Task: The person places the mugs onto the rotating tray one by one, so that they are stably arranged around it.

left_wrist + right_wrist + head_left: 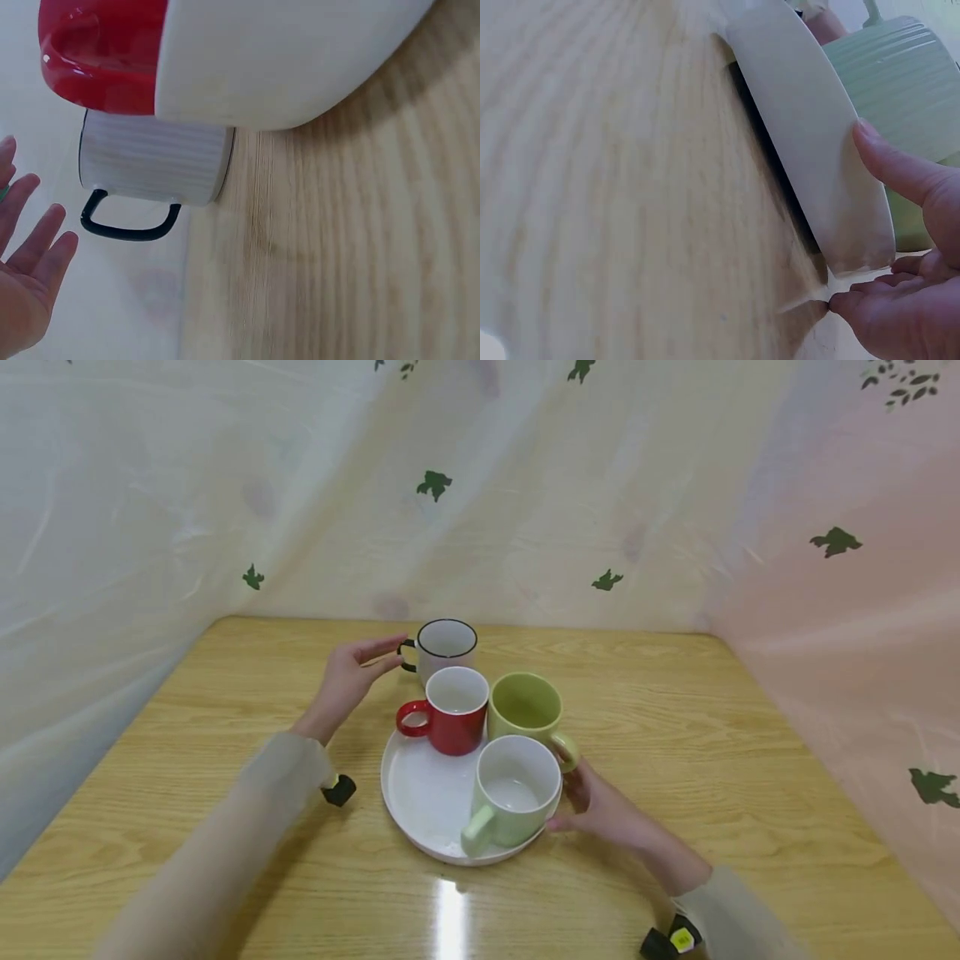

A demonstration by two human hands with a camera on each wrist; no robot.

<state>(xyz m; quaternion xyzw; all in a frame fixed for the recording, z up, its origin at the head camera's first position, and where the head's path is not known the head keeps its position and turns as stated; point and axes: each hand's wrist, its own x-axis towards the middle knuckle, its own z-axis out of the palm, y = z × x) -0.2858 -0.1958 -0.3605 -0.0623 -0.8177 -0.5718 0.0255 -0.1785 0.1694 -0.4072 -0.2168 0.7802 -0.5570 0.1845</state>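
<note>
My left hand (pixel 351 681) reaches beside the black handle (pixel 127 232) of a white mug with a dark rim (pixel 446 647); its fingers are extended, fingertips close to the handle. That mug stands on the table behind a round white tray (pixel 408 793). On the tray are a red mug (pixel 459 727), a yellow-green mug (pixel 517 727) and a pale green mug (pixel 517 818). My right hand (pixel 600 806) holds the tray's right side, the thumb (pixel 877 146) against the rim and the other fingers bent by its lower edge, below the yellow-green mug's handle.
The wooden table (pixel 675 718) stretches out on both sides of the tray. A pale curtain with green leaf prints (pixel 525 527) hangs behind the table and along its sides. Dark wrist devices (pixel 339 790) sit at both cuffs.
</note>
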